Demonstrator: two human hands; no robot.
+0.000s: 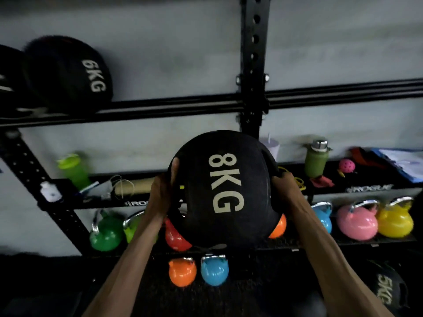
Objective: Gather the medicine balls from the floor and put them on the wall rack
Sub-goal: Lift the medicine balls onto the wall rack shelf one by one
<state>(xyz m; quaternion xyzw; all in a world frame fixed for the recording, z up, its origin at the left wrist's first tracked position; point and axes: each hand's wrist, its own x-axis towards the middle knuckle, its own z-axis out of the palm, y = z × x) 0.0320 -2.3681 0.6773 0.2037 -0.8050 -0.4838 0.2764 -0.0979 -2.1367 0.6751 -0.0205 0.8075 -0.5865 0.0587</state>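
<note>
Rails (pixel 160 106) are seen running across the upper frame, with a 6KG ball (pixel 68 74) already seated on them at far left. Further right, the left hand (pixel 162 193) is wrapped round the left flank of the 8KG ball (pixel 225 188), with the thumb laid on its face and the fingers hidden behind. The ball is held in the air at mid-frame, below the rails and in front of the shelf (pixel 366 188) and kettlebells (pixel 357 220). Its right side is gripped by the right hand (pixel 286 191), closed round what appears to be a moulded handle. At lower right a 5KG ball (pixel 386 291) is seen on the floor.

Several risks can be judged from here. If the 8KG ball is raised too little, it could be knocked against the front rail and jolted from the grip. If it is set off-centre between the rails, it could roll forward and be dropped onto the kettlebells. The upright (pixel 254 53) directly above could be struck unless the load is shifted sideways.
</note>
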